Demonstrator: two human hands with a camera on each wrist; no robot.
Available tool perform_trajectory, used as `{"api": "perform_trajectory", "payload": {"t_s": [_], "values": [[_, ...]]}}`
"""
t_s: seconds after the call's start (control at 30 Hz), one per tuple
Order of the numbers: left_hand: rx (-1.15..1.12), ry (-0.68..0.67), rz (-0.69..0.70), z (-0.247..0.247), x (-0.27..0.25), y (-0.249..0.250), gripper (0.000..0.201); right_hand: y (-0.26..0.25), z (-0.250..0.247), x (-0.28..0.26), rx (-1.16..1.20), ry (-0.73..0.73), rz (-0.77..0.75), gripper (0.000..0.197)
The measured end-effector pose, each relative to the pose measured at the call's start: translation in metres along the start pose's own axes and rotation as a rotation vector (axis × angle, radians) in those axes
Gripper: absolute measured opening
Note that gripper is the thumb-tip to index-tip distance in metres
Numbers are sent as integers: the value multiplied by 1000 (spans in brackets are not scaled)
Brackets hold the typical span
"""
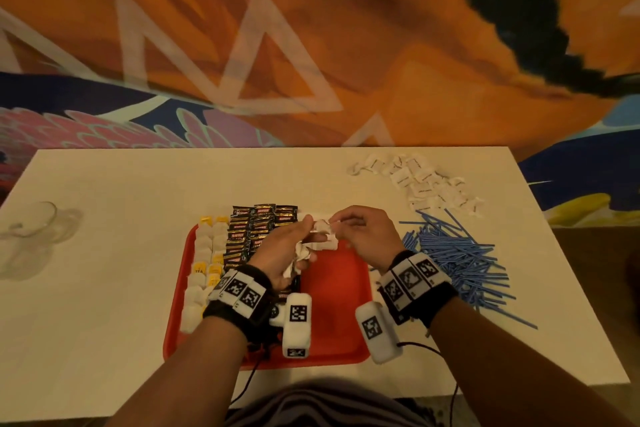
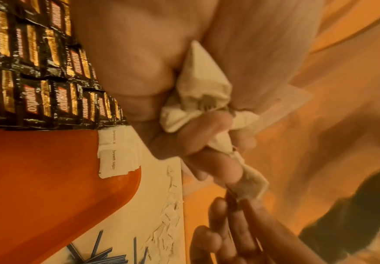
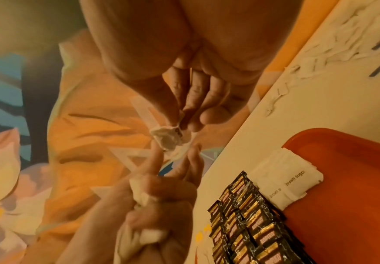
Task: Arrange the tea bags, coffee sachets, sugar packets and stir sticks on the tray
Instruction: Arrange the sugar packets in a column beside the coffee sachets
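A white table (image 1: 104, 288) stands against a wall painted with an orange, blue and pink mural (image 1: 311, 28). A red tray (image 1: 332, 288) sits at the near middle of the table. On the tray's left side lie two columns of tea bags (image 1: 204, 253), white with yellow tags. Just to their right, rows of black and gold coffee sachets (image 1: 256, 225) overlap one another; their far ends reach past the tray's far rim. The right half of the tray is bare red, except for two white sugar packets marked "brown sugar" (image 3: 290, 180), which lie flat at the far edge, touching the sachets.

On the table right of the tray lies a loose heap of blue stir sticks (image 1: 457, 253). Beyond it, towards the far right corner, is a scattered pile of white sugar packets (image 1: 426, 180). A clear glass (image 1: 34, 229) lies near the left edge, well apart from the tray.

Both hands are raised above the far part of the tray and wear wrist bands with black and white markers. The left hand (image 1: 280, 250) has its lower fingers curled round a crumpled bunch of sugar packets (image 2: 200, 89), with the forefinger and thumb extended. The right hand (image 1: 367, 232) pinches one packet (image 3: 166, 137) between thumb and fingertips, at the tips of the left hand's extended fingers; the remaining fingers are loosely bent
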State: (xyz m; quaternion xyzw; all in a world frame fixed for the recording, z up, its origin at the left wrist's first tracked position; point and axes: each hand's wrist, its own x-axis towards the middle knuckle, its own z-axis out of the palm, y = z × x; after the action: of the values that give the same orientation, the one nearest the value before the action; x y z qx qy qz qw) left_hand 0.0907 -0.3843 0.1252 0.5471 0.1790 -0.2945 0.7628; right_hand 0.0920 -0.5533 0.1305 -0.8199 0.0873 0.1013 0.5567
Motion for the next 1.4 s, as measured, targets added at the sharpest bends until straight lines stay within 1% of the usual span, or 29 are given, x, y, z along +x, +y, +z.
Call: {"api": "perform_trajectory", "payload": {"t_s": [0.07, 0.1, 0.2, 0.27, 0.33, 0.4, 0.47, 0.5, 0.6, 0.63, 0.73, 0.83, 0.87, 0.9, 1.03, 1.1, 1.13, 1.2, 1.3, 1.4], "values": [[14, 3, 19, -4, 2, -2, 50, -2, -2, -1, 72, -17, -11, 20], [29, 3, 17, -4, 2, -2, 51, -3, -3, -1, 93, -30, -27, 19], [70, -3, 36, -3, 1, -1, 35, -4, -2, -1, 106, -72, -60, 16], [103, 28, 84, -4, 3, -2, 23, -5, -3, -1, 80, -74, -50, 14], [107, 81, 126, -6, 5, -1, 14, -5, -5, 1, 99, -26, -14, 16], [64, 106, 156, -4, 6, 0, 11, -4, -5, 3, 191, 57, 47, 15], [30, 122, 180, -3, 6, 1, 15, -2, -4, 4, 290, 106, 98, 12], [26, 125, 185, -2, 6, 1, 17, -1, -2, 3, 317, 88, 113, 12], [44, 104, 179, -3, 6, 0, 14, -1, 3, 1, 301, -42, 125, 23], [51, 97, 162, -3, 5, 0, 13, 0, 5, 1, 289, -55, 117, 24], [61, 98, 138, -4, 4, -1, 8, 3, 6, 4, 266, -63, 124, 21], [81, 157, 187, -4, 6, -4, 7, 7, 6, 6, 285, -127, 176, 18], [85, 178, 205, -3, 7, -5, 10, 7, 7, 5, 320, -132, 199, 16], [84, 193, 218, -2, 7, -6, 13, 8, 8, 6, 361, -120, 218, 15], [89, 220, 253, -1, 11, -11, 12, 11, 16, 7, 558, 2, 317, 31], [83, 225, 255, -2, 11, -13, 14, 14, 19, 5, 621, -28, 340, 30], [76, 227, 252, -3, 11, -14, 15, 15, 20, 3, 600, -71, 330, 26], [73, 236, 238, -5, 12, -16, 13, 21, 22, 1, 466, -139, 272, 21], [98, 295, 223, -16, 16, -24, 11, 35, 26, 2, 293, -134, 227, 22], [231, 345, 208, -29, 20, -37, 13, 54, 30, 6, 231, -148, 268, 28]]}}
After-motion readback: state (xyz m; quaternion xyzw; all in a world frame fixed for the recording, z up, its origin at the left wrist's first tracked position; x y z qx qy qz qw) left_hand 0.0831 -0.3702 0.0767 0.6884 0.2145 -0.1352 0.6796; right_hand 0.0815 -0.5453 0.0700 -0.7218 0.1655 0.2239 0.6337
